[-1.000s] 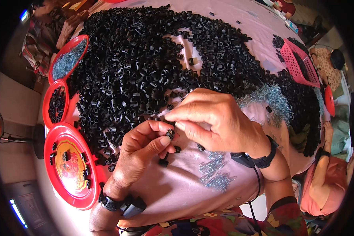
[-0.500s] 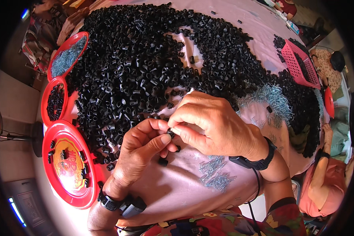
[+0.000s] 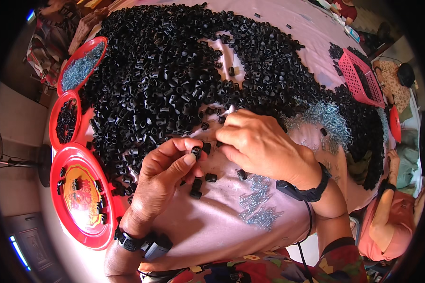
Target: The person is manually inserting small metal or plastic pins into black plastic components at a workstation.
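Between thumb and forefinger, my left hand [image 3: 163,172] pinches a small black plastic cap [image 3: 196,151], its round opening turned up. My right hand [image 3: 264,148] is a short way to the right, fingers pressed together; a dark bit shows at the fingertips, too small and hidden to name. On the pink cloth below the hands lie several loose black pieces [image 3: 211,178]. Beyond the hands spreads a big heap of similar black plastic pieces [image 3: 160,80]. Small clear bluish springs [image 3: 262,214] lie scattered on the cloth, right of the loose pieces.
At the left stand a red plate [image 3: 111,231] with a few black pieces, a red bowl [image 3: 52,120] of thin black parts and a red tray [image 3: 104,47] of bluish springs. A pink basket [image 3: 363,89] stands far right. Other people sit around the table.
My right hand has drawn away from the left, slightly to the right. The cap in my left hand now shows plainly, and more loose black pieces are visible beneath the hands.
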`<act>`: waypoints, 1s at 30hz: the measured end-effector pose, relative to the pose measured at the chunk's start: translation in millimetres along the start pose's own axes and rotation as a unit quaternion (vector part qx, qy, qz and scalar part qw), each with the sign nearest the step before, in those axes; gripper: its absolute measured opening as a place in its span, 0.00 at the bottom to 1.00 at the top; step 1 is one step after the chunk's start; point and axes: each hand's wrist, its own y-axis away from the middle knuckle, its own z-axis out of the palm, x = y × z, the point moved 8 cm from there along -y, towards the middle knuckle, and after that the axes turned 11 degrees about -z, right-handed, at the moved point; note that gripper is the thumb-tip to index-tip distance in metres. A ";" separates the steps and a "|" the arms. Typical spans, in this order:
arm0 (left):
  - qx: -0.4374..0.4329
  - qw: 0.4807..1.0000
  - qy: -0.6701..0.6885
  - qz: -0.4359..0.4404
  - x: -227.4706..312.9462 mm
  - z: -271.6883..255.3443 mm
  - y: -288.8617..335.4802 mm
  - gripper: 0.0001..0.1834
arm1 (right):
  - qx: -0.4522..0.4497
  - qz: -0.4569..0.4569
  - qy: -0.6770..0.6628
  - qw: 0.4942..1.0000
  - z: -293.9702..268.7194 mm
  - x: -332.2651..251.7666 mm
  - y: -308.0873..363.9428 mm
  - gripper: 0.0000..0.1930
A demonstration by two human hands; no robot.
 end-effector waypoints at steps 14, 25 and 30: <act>-0.007 0.997 -0.075 0.017 -1.1 9.5 0.2 0.13 | 0.089 -0.007 -0.184 0.979 -12.9 -9.5 -8.4 0.07; -0.002 0.998 -0.064 0.027 -5.8 6.6 -0.6 0.12 | 0.085 -0.033 -0.214 0.973 -9.3 -19.3 -9.4 0.04; 0.004 0.997 -0.067 0.034 -3.0 7.5 -0.4 0.11 | 0.093 -0.037 -0.176 0.979 -11.3 -21.1 -8.8 0.04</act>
